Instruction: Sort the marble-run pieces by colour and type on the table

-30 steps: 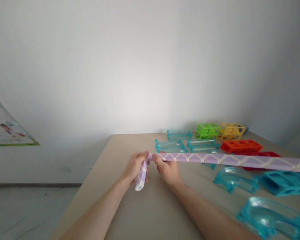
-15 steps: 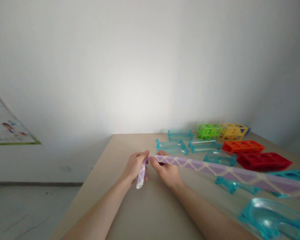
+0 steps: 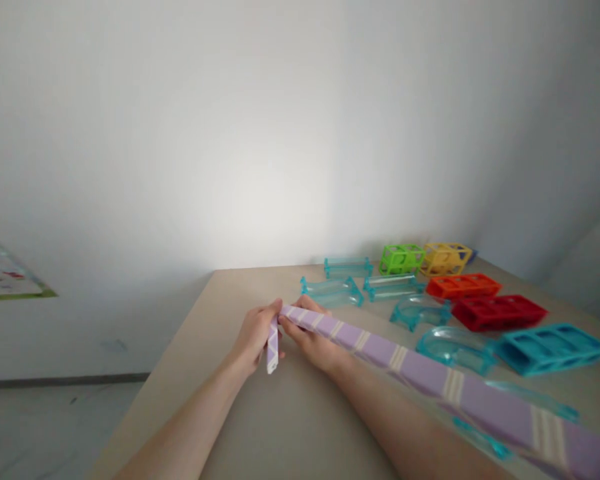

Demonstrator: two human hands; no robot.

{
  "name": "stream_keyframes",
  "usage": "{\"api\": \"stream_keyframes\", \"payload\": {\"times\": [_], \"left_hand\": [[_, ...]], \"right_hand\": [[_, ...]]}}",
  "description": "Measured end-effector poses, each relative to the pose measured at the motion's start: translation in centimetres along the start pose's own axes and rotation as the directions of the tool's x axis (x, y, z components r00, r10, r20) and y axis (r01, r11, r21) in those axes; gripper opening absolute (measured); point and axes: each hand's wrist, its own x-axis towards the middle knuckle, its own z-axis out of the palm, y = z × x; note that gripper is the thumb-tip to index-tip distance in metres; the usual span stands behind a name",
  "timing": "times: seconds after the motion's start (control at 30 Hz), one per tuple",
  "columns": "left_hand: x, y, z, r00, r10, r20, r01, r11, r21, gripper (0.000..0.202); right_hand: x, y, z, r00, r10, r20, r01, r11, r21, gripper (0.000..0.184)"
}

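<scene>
A long purple and white segmented twist toy [image 3: 405,363] runs from my hands toward the lower right corner, above my right forearm. My left hand [image 3: 253,333] is closed on its short bent end, which hangs down toward the beige table [image 3: 290,413]. Just to the right, my right hand [image 3: 313,340] grips the long straight section beside the bend. Both hands are held low over the table, fingers wrapped round the toy.
Clear blue plastic track pieces [image 3: 333,291] lie behind my hands. Farther right are green [image 3: 401,259], yellow [image 3: 445,257], orange [image 3: 463,285], red [image 3: 497,311] and teal [image 3: 550,347] frame blocks. The table's left edge drops to the floor; a white wall stands behind.
The long section of the twist toy has swung from pointing right across the blocks toward me, now lying over my right forearm. Both hands shifted slightly left and kept their grip.
</scene>
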Motion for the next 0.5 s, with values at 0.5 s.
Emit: {"api": "stream_keyframes", "payload": {"times": [0.5], "left_hand": [[-0.4, 0.4, 0.0, 0.984, -0.167, -0.063, 0.169, 0.985, 0.028, 0.029]], "right_hand": [[0.5, 1.5, 0.3, 0.990, -0.074, 0.122, 0.085, 0.992, -0.088, 0.017]]}}
